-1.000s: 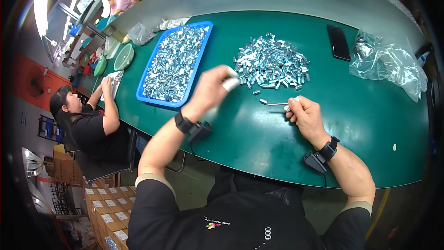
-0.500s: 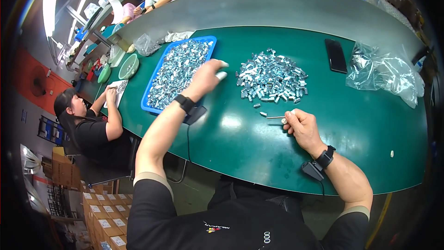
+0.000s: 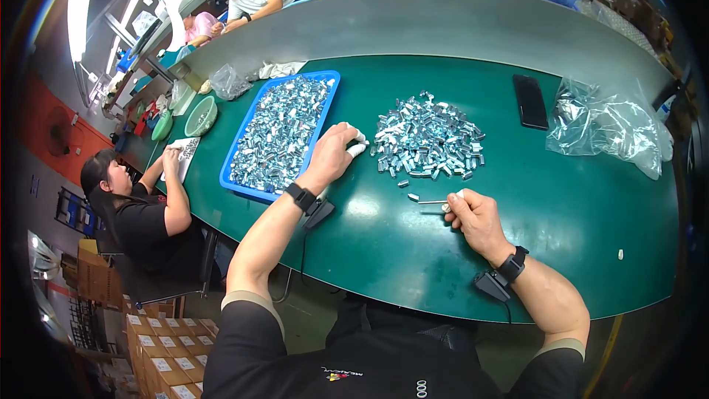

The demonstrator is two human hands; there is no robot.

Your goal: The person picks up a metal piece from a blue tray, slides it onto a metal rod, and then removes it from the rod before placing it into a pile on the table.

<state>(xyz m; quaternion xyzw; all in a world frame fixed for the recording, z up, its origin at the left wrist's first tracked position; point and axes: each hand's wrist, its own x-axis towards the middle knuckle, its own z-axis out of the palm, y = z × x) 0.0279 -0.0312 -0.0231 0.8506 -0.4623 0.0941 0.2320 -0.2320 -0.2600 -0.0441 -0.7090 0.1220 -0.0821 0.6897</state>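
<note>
Small shiny metal clips, silver-grey, blocky, heaped in a loose pile at the counter's middle. Too many in the pile to count. Second mass of the same clips filling one blue tray toward the counter's left edge. Two or three stray clips lying just off the pile's near side, apart from it.

Left hand stretched out between tray and pile, fingers loosely curled, white-capped fingertips at the pile's left fringe; whether anything is pinched there, cannot tell. Black band on that wrist, cable trailing to a small black unit on the counter.

Right hand resting on the counter nearer the front edge, fingers closed in a pinch around one thin metal pin that sticks out leftward, close to the strays. Black band on that wrist too.

One black phone flat beyond the pile, toward the far edge. One clear bag of more metal parts by the right edge. One small white bit alone near the right front corner. A person in black seated past the left edge, hands on a white sheet.
</note>
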